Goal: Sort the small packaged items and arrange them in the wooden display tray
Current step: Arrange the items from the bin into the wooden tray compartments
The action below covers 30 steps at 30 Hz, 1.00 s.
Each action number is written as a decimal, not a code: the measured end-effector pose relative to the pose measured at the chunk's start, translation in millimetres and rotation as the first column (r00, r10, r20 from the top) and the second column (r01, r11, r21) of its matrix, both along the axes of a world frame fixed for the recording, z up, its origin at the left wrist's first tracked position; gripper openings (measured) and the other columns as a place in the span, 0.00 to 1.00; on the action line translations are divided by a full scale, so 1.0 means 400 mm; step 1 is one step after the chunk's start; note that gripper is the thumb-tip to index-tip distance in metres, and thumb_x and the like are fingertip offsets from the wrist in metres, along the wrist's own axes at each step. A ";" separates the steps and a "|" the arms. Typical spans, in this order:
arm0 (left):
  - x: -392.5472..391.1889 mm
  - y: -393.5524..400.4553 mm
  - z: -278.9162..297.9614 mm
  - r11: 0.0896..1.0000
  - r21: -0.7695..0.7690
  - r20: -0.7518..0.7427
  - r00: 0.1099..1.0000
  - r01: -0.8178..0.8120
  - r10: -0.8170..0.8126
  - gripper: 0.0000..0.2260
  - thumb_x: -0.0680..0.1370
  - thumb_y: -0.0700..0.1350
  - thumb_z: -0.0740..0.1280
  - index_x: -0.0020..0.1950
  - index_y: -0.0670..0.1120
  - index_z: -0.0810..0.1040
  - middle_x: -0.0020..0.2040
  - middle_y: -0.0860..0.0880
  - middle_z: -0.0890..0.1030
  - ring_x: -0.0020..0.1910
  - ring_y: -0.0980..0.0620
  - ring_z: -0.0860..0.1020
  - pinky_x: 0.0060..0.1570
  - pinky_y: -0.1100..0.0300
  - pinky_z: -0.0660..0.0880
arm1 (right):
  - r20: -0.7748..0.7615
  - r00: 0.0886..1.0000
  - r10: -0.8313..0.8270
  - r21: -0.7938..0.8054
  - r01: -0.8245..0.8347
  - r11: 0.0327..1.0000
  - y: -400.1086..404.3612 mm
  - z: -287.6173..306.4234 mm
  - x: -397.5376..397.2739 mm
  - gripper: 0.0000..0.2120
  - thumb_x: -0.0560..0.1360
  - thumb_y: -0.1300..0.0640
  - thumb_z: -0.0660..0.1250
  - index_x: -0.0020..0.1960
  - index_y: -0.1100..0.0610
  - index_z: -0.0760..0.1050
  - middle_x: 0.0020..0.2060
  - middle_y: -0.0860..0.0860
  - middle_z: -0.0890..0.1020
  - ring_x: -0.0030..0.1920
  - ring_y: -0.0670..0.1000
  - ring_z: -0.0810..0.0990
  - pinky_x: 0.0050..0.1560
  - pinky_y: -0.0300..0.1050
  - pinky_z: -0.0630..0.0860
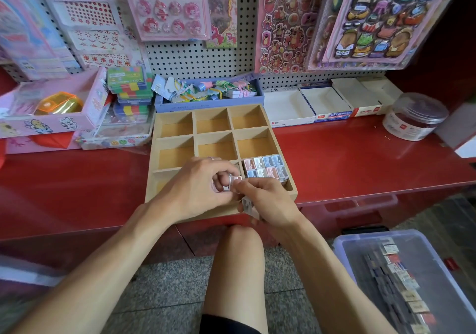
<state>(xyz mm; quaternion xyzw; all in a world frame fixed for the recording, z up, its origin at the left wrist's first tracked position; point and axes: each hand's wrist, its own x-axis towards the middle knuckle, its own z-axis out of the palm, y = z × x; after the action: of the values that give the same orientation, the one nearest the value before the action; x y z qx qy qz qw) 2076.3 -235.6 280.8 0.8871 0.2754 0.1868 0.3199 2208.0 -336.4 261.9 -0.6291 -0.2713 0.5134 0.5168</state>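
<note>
A: We hold small packets (228,183) over the tray's (260,130) near edge; left hand (198,186) and right hand (268,201) both pinch them, fingers curled.

B: Tray's near-right cell holds pastel packs (265,167). Sorting step, we judge; next, seat ours beside them.

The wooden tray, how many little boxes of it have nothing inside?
6 that I can see, in the wooden tray: three across the back row and three across the middle row. The front right box holds small pastel packets. The hands hide the other front boxes.
</note>
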 end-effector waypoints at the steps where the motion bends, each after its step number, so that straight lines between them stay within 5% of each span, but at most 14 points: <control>1: -0.003 0.003 -0.002 1.000 0.012 -0.018 1.000 0.007 -0.006 0.11 0.67 0.40 0.75 0.46 0.53 0.83 0.34 0.54 0.79 0.33 0.56 0.76 0.34 0.68 0.72 | 0.011 1.000 0.006 -0.011 -0.006 1.000 0.002 -0.001 -0.001 0.15 0.79 0.53 0.70 0.34 0.55 0.82 0.30 0.55 0.77 0.33 0.55 0.73 0.30 0.46 0.67; 8: -0.046 0.066 -0.032 0.980 -0.105 -0.094 0.983 -0.167 0.157 0.12 0.67 0.40 0.79 0.48 0.49 0.82 0.34 0.53 0.79 0.29 0.59 0.73 0.33 0.68 0.70 | -0.181 0.971 -0.159 -0.062 0.150 0.987 -0.006 -0.014 0.020 0.05 0.77 0.65 0.67 0.49 0.64 0.81 0.33 0.54 0.79 0.37 0.55 0.73 0.27 0.43 0.68; 15: -0.042 0.089 -0.072 0.972 0.009 -0.321 0.920 -0.234 0.225 0.11 0.68 0.46 0.78 0.46 0.55 0.80 0.38 0.55 0.80 0.32 0.61 0.73 0.31 0.64 0.66 | -0.302 0.924 -0.235 -0.012 0.243 0.970 -0.021 -0.027 0.034 0.10 0.74 0.76 0.64 0.48 0.63 0.77 0.36 0.57 0.79 0.36 0.50 0.77 0.27 0.39 0.73; 26: -0.031 0.078 -0.064 0.969 0.124 -0.358 0.902 -0.212 0.243 0.15 0.68 0.55 0.77 0.52 0.56 0.81 0.39 0.59 0.72 0.42 0.55 0.74 0.35 0.58 0.67 | -0.369 0.908 -0.196 -0.004 0.209 0.978 -0.044 -0.030 0.030 0.07 0.82 0.62 0.63 0.53 0.66 0.77 0.42 0.59 0.79 0.32 0.50 0.77 0.23 0.40 0.70; 30: -0.011 0.047 -0.034 0.984 -0.132 -0.098 0.989 -0.120 0.108 0.12 0.67 0.50 0.79 0.48 0.58 0.81 0.35 0.56 0.75 0.30 0.61 0.71 0.34 0.61 0.68 | -0.324 0.938 -0.119 0.041 0.139 0.989 -0.042 -0.026 0.021 0.08 0.83 0.58 0.63 0.55 0.62 0.78 0.39 0.55 0.81 0.30 0.49 0.74 0.23 0.40 0.66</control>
<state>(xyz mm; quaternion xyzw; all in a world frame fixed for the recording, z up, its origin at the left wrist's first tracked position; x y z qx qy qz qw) 2072.1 -216.7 267.0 0.8533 0.3523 0.1449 0.3561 2216.6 -353.1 251.4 -0.5370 -0.1578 0.5652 0.6060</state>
